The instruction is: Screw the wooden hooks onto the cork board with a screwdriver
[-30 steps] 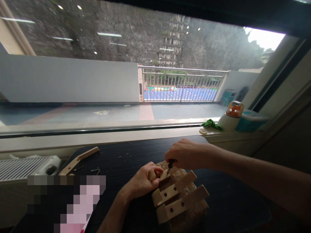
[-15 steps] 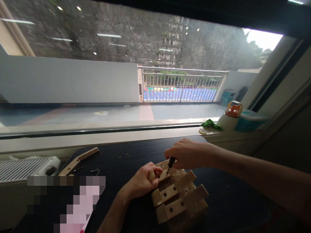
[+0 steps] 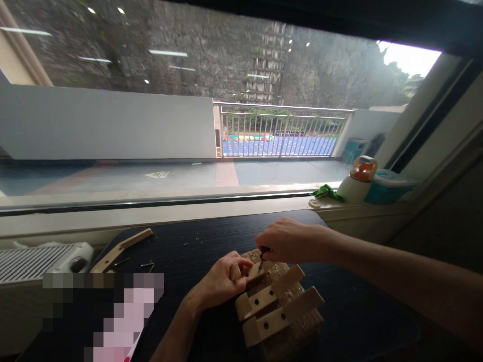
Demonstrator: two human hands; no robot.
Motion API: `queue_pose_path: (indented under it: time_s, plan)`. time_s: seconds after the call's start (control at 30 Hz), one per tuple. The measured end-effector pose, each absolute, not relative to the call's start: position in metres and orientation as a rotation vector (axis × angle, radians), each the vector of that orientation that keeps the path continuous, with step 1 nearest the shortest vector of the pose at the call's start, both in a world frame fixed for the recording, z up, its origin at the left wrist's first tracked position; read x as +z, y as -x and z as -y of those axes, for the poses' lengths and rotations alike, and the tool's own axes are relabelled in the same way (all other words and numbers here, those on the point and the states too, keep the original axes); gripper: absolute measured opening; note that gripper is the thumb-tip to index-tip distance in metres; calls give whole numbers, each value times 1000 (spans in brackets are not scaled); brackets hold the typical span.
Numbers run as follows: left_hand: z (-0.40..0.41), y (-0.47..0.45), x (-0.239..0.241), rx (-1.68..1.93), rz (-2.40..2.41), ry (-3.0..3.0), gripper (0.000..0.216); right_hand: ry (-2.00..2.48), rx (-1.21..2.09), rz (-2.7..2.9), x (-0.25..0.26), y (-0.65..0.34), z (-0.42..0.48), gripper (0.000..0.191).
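My right hand (image 3: 289, 239) is closed round the dark handle of a screwdriver (image 3: 261, 263). Its tip points down at a hole in a pale wooden hook piece (image 3: 255, 273), which lies across a rough, shiny brown block (image 3: 302, 329). From the left, my left hand (image 3: 224, 276) grips the rounded end of that piece with its fingers. Nearer to me, two similar wooden pieces, a middle one (image 3: 264, 300) and a front one (image 3: 276, 318), lie side by side on the block. Each shows two dark holes. The screw under the tip is too small to make out.
On the dark table (image 3: 169, 276) lie another wooden piece (image 3: 126, 247), several thin metal bits (image 3: 147, 265) and crumbs. A white slatted appliance (image 3: 45, 261) stands at left. The windowsill holds a green cloth (image 3: 326, 192), a white bottle (image 3: 354, 187) and a teal box (image 3: 390, 188).
My right hand has turned and dipped a little around the screwdriver, so less of the handle shows. My left hand and the wooden pieces stay in place.
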State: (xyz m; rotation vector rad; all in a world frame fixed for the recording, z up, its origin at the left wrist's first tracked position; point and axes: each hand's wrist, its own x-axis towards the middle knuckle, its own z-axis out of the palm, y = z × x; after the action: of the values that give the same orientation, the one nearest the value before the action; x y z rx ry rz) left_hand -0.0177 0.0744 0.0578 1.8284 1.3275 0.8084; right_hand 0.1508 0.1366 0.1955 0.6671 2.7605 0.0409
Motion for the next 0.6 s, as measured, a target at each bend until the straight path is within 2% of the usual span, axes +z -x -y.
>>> queue_pose_path:
  time_s: [0.6]
  plan:
    - [-75, 19, 55, 812, -1305, -1817, 23, -641, 64, -2775, 205, -151, -135, 23]
